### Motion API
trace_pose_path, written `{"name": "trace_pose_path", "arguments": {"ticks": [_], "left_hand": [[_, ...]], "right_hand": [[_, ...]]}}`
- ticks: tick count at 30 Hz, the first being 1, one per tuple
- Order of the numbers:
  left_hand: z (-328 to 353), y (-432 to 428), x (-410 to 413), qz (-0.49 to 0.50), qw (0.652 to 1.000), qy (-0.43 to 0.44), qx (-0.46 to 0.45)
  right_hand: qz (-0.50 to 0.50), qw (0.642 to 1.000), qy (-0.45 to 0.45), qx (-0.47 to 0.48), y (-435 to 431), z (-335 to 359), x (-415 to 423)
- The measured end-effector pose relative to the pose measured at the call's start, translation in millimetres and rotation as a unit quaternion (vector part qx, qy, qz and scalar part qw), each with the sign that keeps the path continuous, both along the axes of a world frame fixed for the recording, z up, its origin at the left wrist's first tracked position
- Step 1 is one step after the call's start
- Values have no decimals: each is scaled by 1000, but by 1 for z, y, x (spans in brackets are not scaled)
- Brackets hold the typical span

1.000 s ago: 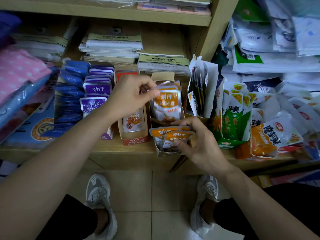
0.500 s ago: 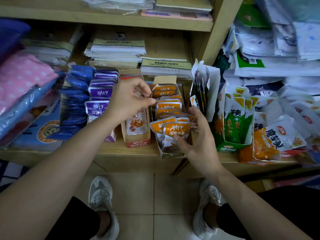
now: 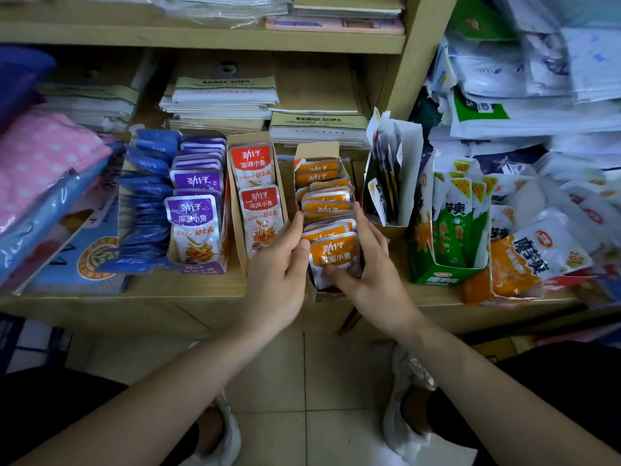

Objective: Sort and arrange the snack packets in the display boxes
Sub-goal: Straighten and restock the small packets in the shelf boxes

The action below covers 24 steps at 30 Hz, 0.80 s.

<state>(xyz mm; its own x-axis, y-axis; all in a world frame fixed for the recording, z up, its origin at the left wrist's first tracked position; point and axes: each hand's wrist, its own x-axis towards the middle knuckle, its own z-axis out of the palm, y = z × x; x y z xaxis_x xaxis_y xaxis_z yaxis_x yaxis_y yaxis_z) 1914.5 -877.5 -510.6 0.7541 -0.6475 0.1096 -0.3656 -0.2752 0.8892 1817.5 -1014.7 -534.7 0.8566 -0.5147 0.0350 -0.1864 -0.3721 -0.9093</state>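
Orange packets [image 3: 332, 255] stand in a row, front to back, in the open cardboard display box [image 3: 317, 150] at the middle of the wooden shelf [image 3: 151, 290]. Both hands bracket the near end of that row. The left hand [image 3: 279, 270] lies with fingers nearly straight along the box's left side, its thumb tip touching the front packet's edge. The right hand [image 3: 376, 274] wraps the right side, thumb laid across the front packet's lower face. Squeezing from both sides looks meant to square the row and keep it upright.

Each colour is kept apart. Just left stand the red packets [image 3: 259, 205] in their own box, then the purple packets [image 3: 195, 213], then the blue packets [image 3: 148, 196]. A green box [image 3: 447, 260] stands to the right.

The hands cover the orange box's near wall, and its side walls are mostly out of sight. Overlap makes the packets behind the front one hard to count. Whether the blue ones sit in a box is hard to make out.
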Motion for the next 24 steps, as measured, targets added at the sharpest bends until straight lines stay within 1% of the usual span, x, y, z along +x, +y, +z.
{"name": "trace_pose_path", "arguments": {"ticks": [1, 3, 4, 7, 9, 11, 14, 15, 17, 19, 20, 22, 24], "left_hand": [[-1, 0, 3, -13, 1000, 5, -7], [-1, 1, 7, -27, 997, 54, -42], [-1, -1, 7, -32, 996, 64, -49], [-8, -8, 10, -70, 997, 30, -22], [-14, -11, 13, -92, 995, 28, -15], [-17, -11, 18, -90, 996, 19, -23], [-10, -8, 31, -47, 998, 2, -50], [-5, -8, 37, -32, 998, -24, -53], [7, -13, 53, -46, 990, -129, -14], [13, -20, 67, -92, 962, -249, 68], [14, -22, 71, -111, 944, -291, 105], [13, -24, 75, -114, 922, -340, 145], [12, -22, 76, -94, 907, -381, 155]], "right_hand": [[2, 1000, -2, 10, -1, -1, -1], [-7, 1000, -6, 23, -1, -4, -4], [-18, 1000, -5, 24, -1, -7, -5], [-13, 1000, 8, 8, 3, -4, -5], [3, 1000, 14, -18, 3, -1, -1], [10, 999, 12, -29, -2, 2, 1], [-13, 1000, -1, 6, -6, 3, 0], [-15, 1000, -5, 3, -6, 4, 0], [2, 1000, -14, -15, -4, 3, 1], [12, 999, -11, -30, -4, 3, 2], [11, 999, -11, -30, -5, 2, 1], [10, 1000, -11, -24, -7, 1, -1], [17, 1000, -8, -14, -8, 2, -2]]}}
